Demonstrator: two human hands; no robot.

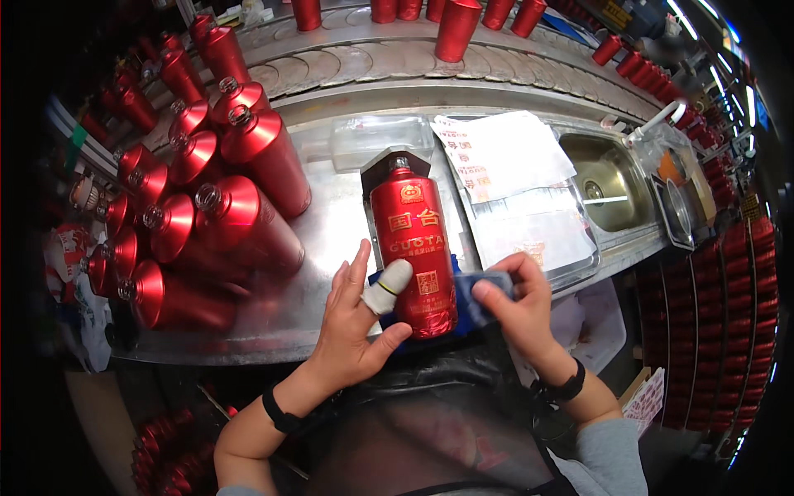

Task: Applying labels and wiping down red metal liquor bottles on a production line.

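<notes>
A red metallic bottle [411, 273] with gold print lies in a dark cradle [375, 171] before me, its neck pointing away. My left hand [351, 318] is at its left side with the fingers spread. One finger wears a white cover [388, 287] with a yellow band and rests at the bottle's edge. To the right of the bottle, my right hand [523, 312] pinches a blue-grey cloth [485, 292], somewhat blurred, close against the bottle's lower side. Bright blue material [468, 318] shows under the bottle's base.
Several red bottles [263, 157] crowd the left of the metal table. Printed sheets [517, 169] lie on a clear tray at right, beside a sink [608, 182]. Across the back runs a conveyor [356, 66] carrying red bottles. A clear plastic box [385, 136] sits behind the cradle.
</notes>
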